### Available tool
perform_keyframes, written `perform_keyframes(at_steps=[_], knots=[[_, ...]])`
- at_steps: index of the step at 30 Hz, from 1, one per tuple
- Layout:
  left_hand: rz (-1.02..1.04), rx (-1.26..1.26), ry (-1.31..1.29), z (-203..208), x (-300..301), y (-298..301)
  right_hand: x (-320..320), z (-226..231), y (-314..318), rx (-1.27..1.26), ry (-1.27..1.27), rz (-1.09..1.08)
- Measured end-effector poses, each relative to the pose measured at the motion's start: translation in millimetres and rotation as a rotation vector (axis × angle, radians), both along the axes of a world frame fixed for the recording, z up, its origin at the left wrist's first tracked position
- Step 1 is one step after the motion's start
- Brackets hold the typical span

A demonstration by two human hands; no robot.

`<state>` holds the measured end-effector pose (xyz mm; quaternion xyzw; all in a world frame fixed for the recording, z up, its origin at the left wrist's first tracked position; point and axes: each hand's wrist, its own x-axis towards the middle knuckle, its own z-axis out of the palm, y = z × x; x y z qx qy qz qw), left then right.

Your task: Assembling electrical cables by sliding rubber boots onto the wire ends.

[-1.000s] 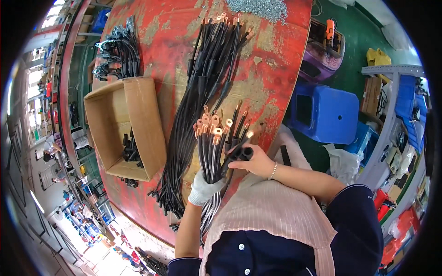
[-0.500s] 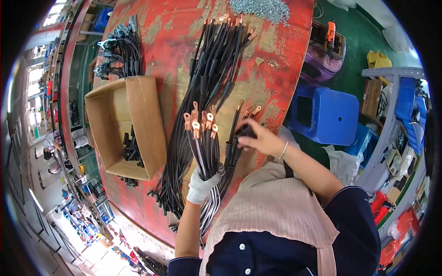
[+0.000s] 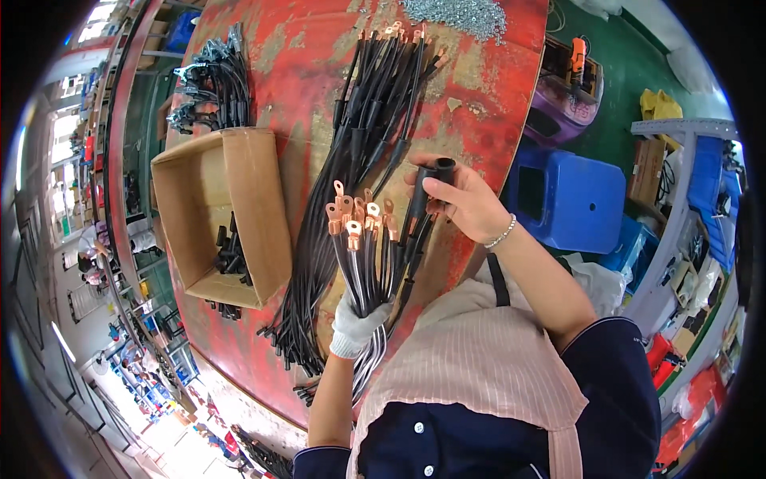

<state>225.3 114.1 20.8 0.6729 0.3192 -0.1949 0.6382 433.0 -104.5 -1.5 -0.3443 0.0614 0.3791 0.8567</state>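
Note:
My left hand (image 3: 358,326), in a white glove, is closed round a bunch of black cables (image 3: 369,279). Copper ring lugs (image 3: 353,231) cap their upper ends and fan out above the fist. To the right of them my bare right hand (image 3: 465,199) grips black rubber sleeves (image 3: 423,190), at least two, whose open round ends face up. Partly behind that hand, more black cables with sleeves (image 3: 409,271) lie on the table. A long bundle of black cables (image 3: 363,132) with copper lugs at its far end stretches across the middle, left of both hands.
On the worn red table (image 3: 295,72), a cardboard box (image 3: 259,215) at left holds several black sleeves (image 3: 231,259). Behind it lies a bundle of clamp-ended cables (image 3: 219,88). Small metal parts (image 3: 459,16) are heaped at the far edge. A blue plastic stool (image 3: 570,199) stands at right.
My right hand has lifted slightly up and to the right, and the sleeves in it now show upright. My left hand with its cables has shifted a little to the right.

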Motion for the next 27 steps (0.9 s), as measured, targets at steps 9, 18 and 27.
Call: perform_keyframes(at_steps=[9, 18, 27], knots=[[-0.058, 0.107, -0.012, 1.8, 4.7, -7.9, -12.0, 0.1, 2.4, -0.04, -0.061, -0.079], [-0.046, 0.125, -0.008, 6.0, 9.5, -13.7, -16.0, 19.8, 6.7, -0.251, -0.103, -0.187], [-0.092, 0.178, -0.043, -3.0, 5.4, -11.3, -19.7, 32.1, 5.0, -0.588, -0.476, -0.246]])
